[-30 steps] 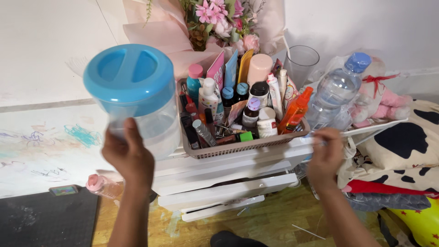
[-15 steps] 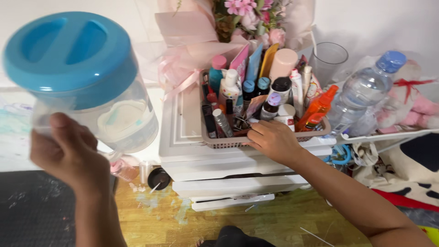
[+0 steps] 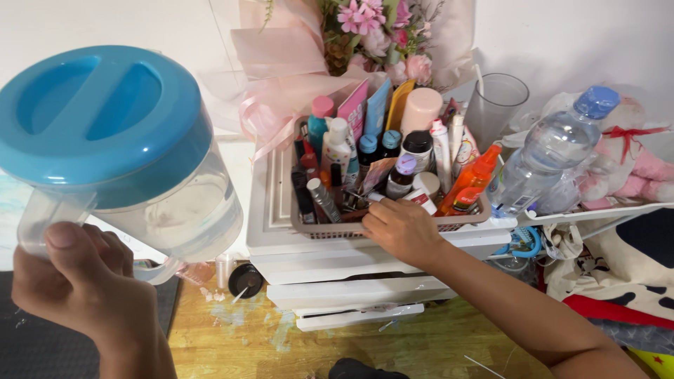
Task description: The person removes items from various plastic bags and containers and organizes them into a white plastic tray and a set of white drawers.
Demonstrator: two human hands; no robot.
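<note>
My left hand grips the handle of a clear plastic pitcher with a round blue lid, held up at the left, close to the camera. My right hand reaches into the front of a brown mesh basket on a white drawer unit. Its fingers are curled among the small items there, beside a small white tube; what they grip is hidden. The basket is crammed with upright cosmetic bottles, tubes and an orange spray bottle.
A clear water bottle with a blue cap and a clear cup stand right of the basket. Pink flowers in wrap rise behind. Plush toys and fabric pile at the right. Wood floor and a dark mat lie below.
My right hand left the tray edge by the water bottle and went into the basket's front. The basket shifted slightly left. The pitcher came nearer the camera and lower left.
</note>
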